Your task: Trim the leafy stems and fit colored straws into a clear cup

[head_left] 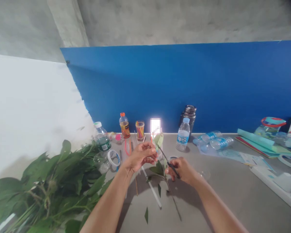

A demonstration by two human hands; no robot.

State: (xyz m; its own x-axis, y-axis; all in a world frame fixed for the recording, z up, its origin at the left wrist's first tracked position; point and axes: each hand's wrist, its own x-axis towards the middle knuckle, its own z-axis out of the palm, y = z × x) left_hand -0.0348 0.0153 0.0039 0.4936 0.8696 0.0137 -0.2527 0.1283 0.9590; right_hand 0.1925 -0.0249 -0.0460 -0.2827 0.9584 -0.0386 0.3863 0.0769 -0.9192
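My left hand (142,156) pinches a pale green leaf (159,139) in front of me, its fingers closed at the leaf's lower left edge. In my right hand (185,171) is a pair of scissors (164,154) with dark handles. Their blades point up and left and reach the leaf; whether they touch it I cannot tell. Below the hands, a leafy stem (175,201) lies on the grey table (196,213). Small cut leaf pieces (146,215) and a white strip (153,191) lie there too.
Leafy branches (50,184) cover the left side. Behind the hands stand a juice bottle (124,127), a cup of colored sticks (140,130), a water bottle (183,137) and a dark thermos (189,113). Tape (114,159) is at left; bottles (220,143) and colored paper (264,142) lie right.
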